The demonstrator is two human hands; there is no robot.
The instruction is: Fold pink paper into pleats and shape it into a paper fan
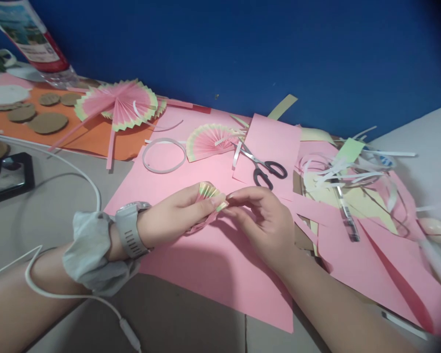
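A small pleated paper piece (pixel 207 190), pink with a yellow-green edge, is gripped in my left hand (pixel 180 213), its folds pressed together. My right hand (pixel 264 225) pinches the right end of the same piece between thumb and forefinger. Both hands are over a large pink sheet (pixel 206 274). Just beyond them lies a pleated paper fan (pixel 213 139), pink with a pale green rim. Black-handled scissors (pixel 260 164) rest to its right, partly on a pink paper piece. A pale ring (pixel 164 155) lies left of the fan.
Larger pleated fans (pixel 117 103) and cardboard discs (pixel 47 122) lie at the back left near a bottle (pixel 33 39). Paper strips (pixel 334 171) and a pen-like tool (pixel 347 215) are at right. A white cable (pixel 69 295) crosses my left forearm. A blue wall rises behind.
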